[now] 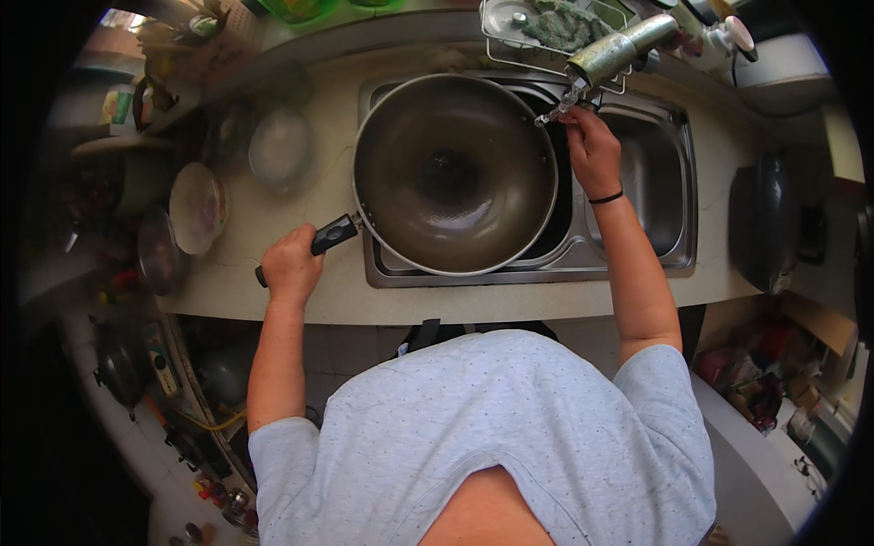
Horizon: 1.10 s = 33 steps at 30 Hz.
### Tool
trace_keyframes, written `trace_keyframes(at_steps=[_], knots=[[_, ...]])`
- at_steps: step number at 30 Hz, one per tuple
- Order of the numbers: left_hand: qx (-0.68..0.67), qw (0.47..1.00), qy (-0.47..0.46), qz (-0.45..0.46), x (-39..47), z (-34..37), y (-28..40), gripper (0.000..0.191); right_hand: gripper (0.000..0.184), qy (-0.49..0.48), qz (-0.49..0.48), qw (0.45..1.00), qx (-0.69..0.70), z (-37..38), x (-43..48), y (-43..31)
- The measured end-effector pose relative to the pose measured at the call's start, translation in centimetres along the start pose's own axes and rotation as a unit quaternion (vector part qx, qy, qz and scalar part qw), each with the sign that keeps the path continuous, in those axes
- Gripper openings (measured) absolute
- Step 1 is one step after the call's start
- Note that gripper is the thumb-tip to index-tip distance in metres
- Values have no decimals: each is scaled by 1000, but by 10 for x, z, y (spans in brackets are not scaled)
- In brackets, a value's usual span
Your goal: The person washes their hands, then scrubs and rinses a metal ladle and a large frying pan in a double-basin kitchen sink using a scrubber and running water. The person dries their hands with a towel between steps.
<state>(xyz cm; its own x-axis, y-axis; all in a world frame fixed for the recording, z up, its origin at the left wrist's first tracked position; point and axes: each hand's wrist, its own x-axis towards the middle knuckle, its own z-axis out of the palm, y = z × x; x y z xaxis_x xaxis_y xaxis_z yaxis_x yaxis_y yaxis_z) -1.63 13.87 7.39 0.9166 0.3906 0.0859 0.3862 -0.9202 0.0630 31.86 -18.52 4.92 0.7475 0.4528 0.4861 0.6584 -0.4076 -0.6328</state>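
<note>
A large dark wok (454,174) with a pale rim rests over the left basin of the steel double sink (471,278). It hides most of that basin. My left hand (293,263) is closed around the wok's black handle (334,234). By the right rim, my right hand (593,147) is raised beneath the metal faucet (623,51), its fingers bent close to the running water (563,108). Something reddish shows at its fingertips, too small to name. Whether these fingers grip anything is hidden. A little liquid glistens on the wok's bottom.
Right of the wok lies the second basin (645,177). A wire rack (488,31) holding a green scouring cloth (563,27) stands behind the sink. Bowls (196,208) sit on the counter (321,300) at left. A dark rounded object (765,222) stands at right.
</note>
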Motion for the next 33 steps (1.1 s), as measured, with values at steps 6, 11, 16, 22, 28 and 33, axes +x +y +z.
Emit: trace_keyframes(at_steps=[6,11,16,22,28,33], knots=[[-14,999,-26,-16,-5,10,7,19,26,-10,17,997,71,35,-34,-17],[-18,1000,-22,-10,-5,12,8,18,23,-67,67,995,15,83,-49,39],[-16,999,-26,-21,-8,11,7,18,49,-436,117,888,-85,121,-127,-12],[-32,999,-31,-29,-6,10,10,17,58,-470,-56,881,-12,178,-95,-58],[-28,999,-24,-22,-8,15,3,17,53,-499,95,821,-261,128,-105,-14],[-31,999,-19,-11,-7,15,4,17,61,-490,-22,868,72,178,-126,-80]])
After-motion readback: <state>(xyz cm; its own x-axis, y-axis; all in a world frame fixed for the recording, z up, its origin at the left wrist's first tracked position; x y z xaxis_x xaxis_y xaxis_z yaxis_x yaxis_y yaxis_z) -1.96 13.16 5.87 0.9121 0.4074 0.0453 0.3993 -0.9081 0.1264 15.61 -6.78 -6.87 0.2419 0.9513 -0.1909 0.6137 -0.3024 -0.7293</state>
